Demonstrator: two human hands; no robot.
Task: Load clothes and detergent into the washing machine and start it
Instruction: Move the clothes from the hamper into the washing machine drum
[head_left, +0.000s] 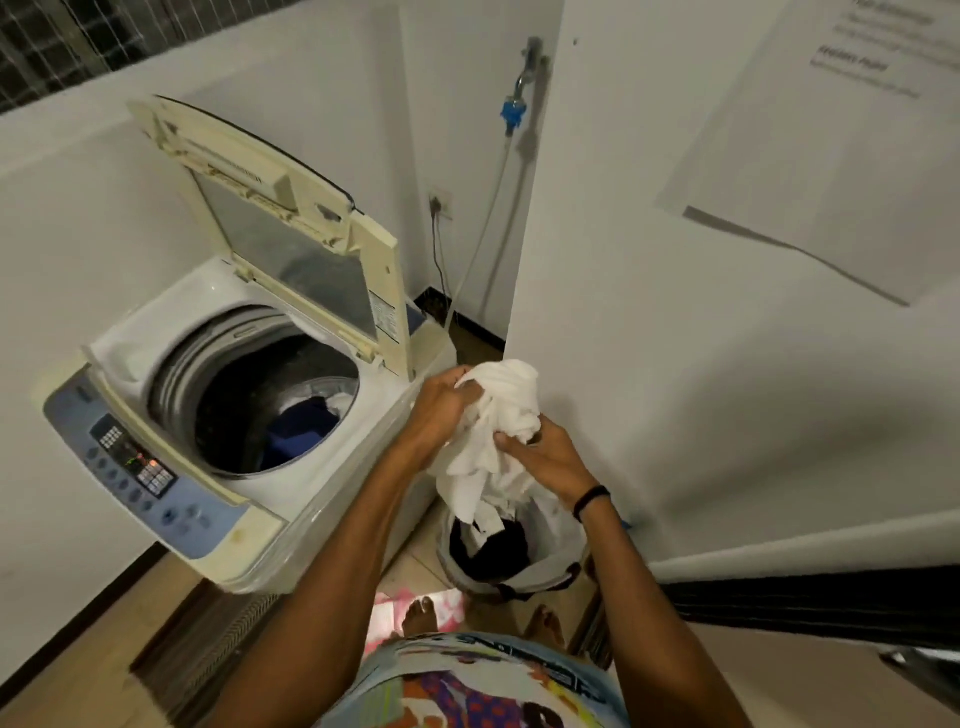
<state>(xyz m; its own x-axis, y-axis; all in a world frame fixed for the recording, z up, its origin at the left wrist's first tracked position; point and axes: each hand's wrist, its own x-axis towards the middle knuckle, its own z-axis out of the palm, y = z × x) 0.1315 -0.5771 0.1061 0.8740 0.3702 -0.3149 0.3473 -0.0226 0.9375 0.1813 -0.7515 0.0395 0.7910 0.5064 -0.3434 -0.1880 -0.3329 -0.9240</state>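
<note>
Nearest the lens: the person's patterned garment (467, 686) at the bottom edge, with both bare forearms reaching forward from it.

The white cloth (511, 410) is bunched between the two hands. It's held in the air beside the washing machine (332, 519), just off the corner at the lid end, not over the drum. The left hand (441, 410) takes the upper part from the machine side, fingers curled into the fabric. The right hand (545, 457) holds lower down on the side away from the machine, thumb and fingers clamped on a fold. There's a black wristband (592, 499) on the right wrist.

Cloth: plain white, crumpled. A loose tail hangs below the hands to the mouth of the laundry basket (535, 574) — can't tell if it touches what's inside. The basket sits on the floor close against that same side of the machine, with dark clothes (493, 551) in it.

Machine: top loader, lid (291, 234) raised, drum (249, 384) open. A dark blue garment (301, 426) lies low in the drum on the side nearest the hands, with something white (337, 402) beside it. The control panel (135, 462) is at the end opposite the lid, small red lights lit. Between the cloth and the drum opening is the machine's top rim.

Beyond the lid end, on the wall:
- a socket (440, 203) with a cable
- a tap (530, 62) with a blue fitting (511, 111)
- a hose (488, 208) running down

The wall on the basket side of the machine carries a paper notice (831, 156), text blurred. Nearer the camera than the basket, a bare foot (421, 613) rests on a pink-and-white mat (395, 618).
</note>
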